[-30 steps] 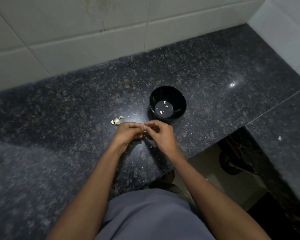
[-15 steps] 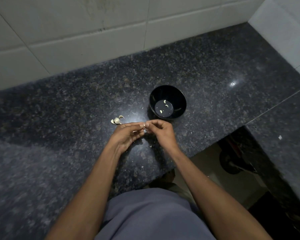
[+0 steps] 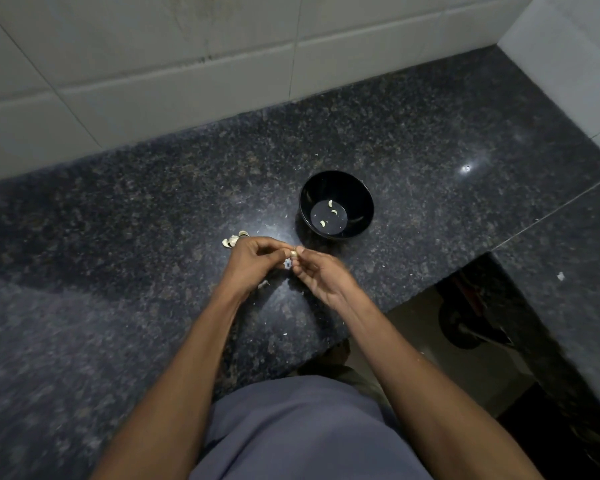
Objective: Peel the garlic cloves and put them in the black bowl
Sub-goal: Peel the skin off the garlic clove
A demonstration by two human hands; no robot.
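Three peeled cloves point(image 3: 332, 213) lie in the black bowl point(image 3: 336, 204), just beyond the hands on the counter point(image 3: 118, 237). Both the left hand point(image 3: 253, 263) and right hand point(image 3: 321, 271) pinch one garlic clove point(image 3: 293, 253) between fingertips. Best to hold it firmly with one hand's grip and strip the skin in small pulls with the other.

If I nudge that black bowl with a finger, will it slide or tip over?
The black bowl probably slides rather than tips: it sits upright on a flat base, on polished granite counter. It likely feels light, since it holds only three small peeled cloves, so a gentle push may move it readily.
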